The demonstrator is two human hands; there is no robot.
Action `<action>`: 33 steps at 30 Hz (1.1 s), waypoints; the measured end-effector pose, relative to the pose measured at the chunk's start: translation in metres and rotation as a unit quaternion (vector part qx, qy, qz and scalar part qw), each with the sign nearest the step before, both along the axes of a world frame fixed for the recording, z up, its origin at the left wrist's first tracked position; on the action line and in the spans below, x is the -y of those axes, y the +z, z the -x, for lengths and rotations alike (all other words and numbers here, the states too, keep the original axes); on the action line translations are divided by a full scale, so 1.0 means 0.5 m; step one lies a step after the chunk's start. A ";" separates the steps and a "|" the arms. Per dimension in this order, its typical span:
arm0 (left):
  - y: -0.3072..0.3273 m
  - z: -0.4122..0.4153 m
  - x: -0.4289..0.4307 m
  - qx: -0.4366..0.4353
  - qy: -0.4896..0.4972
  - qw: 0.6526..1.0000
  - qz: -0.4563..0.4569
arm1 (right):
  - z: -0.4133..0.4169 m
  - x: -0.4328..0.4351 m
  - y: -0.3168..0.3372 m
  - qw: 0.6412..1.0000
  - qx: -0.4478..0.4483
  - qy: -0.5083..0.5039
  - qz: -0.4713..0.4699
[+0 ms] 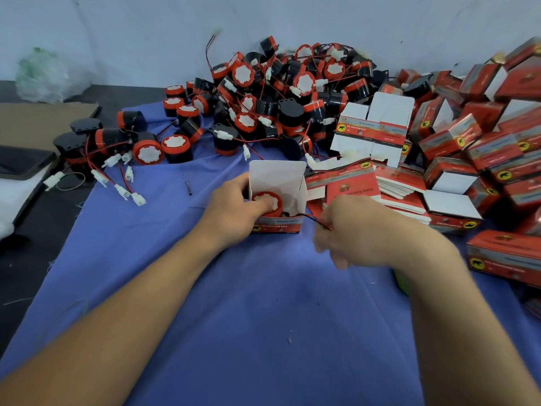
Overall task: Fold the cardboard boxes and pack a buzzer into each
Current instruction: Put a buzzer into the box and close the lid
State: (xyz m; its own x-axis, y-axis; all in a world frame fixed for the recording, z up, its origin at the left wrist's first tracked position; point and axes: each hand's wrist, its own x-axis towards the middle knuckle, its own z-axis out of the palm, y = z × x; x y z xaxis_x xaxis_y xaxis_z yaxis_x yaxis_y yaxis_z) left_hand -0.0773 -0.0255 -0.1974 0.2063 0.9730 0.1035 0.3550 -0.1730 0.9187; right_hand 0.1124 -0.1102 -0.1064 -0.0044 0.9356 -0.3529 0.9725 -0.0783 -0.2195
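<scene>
In front of the open box [275, 177] the blue cloth [234, 303] gives open passage, while the buzzer heap [278, 92] crowds behind it, folded boxes [450, 145] wall its right, and loose plugs [122, 192] trail to its left.

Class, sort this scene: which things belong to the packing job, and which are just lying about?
Job: open box, buzzer inside it, wire pinched by right hand, left hand gripping the box, buzzer pile, flat boxes, folded boxes.
Lying about: plastic bag, brown cardboard sheet.
</scene>
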 end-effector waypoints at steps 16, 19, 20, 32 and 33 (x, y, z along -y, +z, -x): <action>0.000 0.010 -0.006 -0.031 -0.028 0.999 -0.028 | 0.103 -0.050 -0.084 0.935 -0.051 -0.015 -0.351; 0.004 0.011 -0.003 -0.020 -0.038 0.999 -0.019 | 0.098 -0.043 -0.084 0.917 0.030 0.005 -0.399; 0.005 0.011 -0.002 -0.019 -0.040 0.999 -0.019 | 0.097 -0.039 -0.082 0.915 0.039 0.009 -0.401; -0.003 0.007 -0.003 0.027 -0.048 0.998 -0.008 | 0.108 -0.022 -0.061 0.958 0.115 0.052 -0.257; -0.001 0.006 -0.001 0.029 -0.048 0.998 -0.006 | 0.104 -0.020 -0.061 0.958 0.120 0.057 -0.255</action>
State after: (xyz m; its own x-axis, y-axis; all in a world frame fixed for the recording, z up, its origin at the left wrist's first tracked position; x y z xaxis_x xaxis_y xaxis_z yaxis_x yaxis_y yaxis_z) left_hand -0.0803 -0.0249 -0.1981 0.2928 0.9474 0.1290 0.2829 -0.2147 0.9348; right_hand 0.0602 -0.1004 -0.1369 -0.0921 0.9850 0.1459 0.9956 0.0887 0.0297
